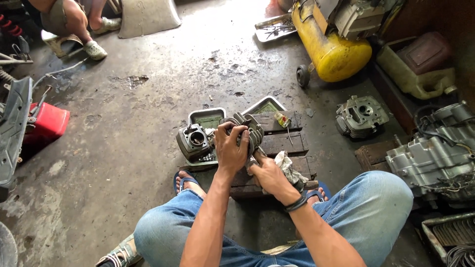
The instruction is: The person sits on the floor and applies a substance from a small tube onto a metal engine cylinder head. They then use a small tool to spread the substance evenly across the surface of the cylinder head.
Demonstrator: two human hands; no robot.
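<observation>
Both hands (247, 158) grip finned cylinder (250, 129), bench (284, 143) edge

Upper right, the compressor tank (336, 52) is yellow; at left, a red container (48, 122); bottom, blue jeans (368, 207); centre, a grey finned engine cylinder (253, 132).

Finned cyl. (250, 131) on wood block (282, 143), w/ second cyl. (194, 141) left, cyl. head (361, 116) right, compressor tank (331, 49) behind.

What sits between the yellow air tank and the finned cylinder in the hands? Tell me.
In the head view, bare stained concrete floor, then an empty metal tray leaning beside the wooden block, lie between the yellow air tank and the finned cylinder.
</observation>
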